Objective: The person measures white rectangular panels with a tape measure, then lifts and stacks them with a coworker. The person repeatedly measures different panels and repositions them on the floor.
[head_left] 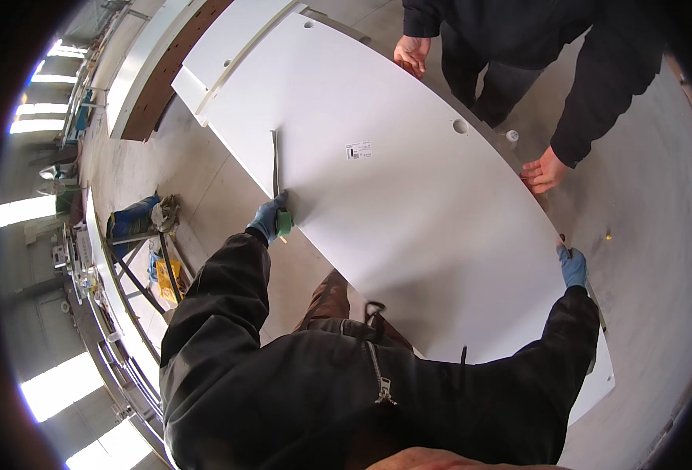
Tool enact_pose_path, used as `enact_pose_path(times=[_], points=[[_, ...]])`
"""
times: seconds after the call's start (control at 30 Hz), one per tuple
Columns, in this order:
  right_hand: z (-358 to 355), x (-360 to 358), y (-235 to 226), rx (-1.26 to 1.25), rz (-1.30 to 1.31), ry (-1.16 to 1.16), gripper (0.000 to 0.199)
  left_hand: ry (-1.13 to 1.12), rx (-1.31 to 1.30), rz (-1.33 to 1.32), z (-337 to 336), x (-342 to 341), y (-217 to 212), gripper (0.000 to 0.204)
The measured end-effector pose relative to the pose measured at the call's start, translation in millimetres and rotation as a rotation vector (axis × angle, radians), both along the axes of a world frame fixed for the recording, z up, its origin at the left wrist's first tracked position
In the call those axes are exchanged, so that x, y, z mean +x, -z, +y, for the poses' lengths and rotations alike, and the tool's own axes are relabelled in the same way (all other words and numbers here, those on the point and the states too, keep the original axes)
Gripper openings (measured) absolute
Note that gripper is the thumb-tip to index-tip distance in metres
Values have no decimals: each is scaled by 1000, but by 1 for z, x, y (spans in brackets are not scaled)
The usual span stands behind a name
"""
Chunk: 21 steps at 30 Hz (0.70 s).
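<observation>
A large white panel (408,204) with a curved far edge slants across the view in front of me. My left hand (267,216), in a blue glove, is closed around a green, roll-like thing (284,222) at the panel's near edge. From beside it a narrow dark strip (274,160) runs up over the panel. My right hand (574,268), also gloved in blue, is closed at the panel's right edge. A small dark thing shows at its fingertips, its kind unclear. The panel carries a printed label (358,150) and a round hole (460,126).
Across the panel a person in dark clothes has one bare hand (545,171) at its far edge and the other bare hand (412,56) farther left. Another white panel with a brown edge (169,66) lies upper left. A metal-framed stand (133,274) with a yellow container (166,280) is at left.
</observation>
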State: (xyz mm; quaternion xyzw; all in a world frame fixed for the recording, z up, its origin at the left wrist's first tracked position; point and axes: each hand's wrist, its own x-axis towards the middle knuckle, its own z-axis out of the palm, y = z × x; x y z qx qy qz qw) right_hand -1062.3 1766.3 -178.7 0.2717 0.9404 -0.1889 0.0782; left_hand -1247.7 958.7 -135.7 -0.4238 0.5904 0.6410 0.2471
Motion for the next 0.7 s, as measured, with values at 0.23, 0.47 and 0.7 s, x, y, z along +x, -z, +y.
enact_pose_path(times=[0.23,0.47,0.7], points=[[-5,3,-2,-16,13,22,66,-54,-52,14,2,10,-1,38],[-5,3,1,-46,-3,35,67,35,63,-208,57,80,4,43],[0,-1,-3,19,-56,-18,71,15,137,-180,75,98,0,49]])
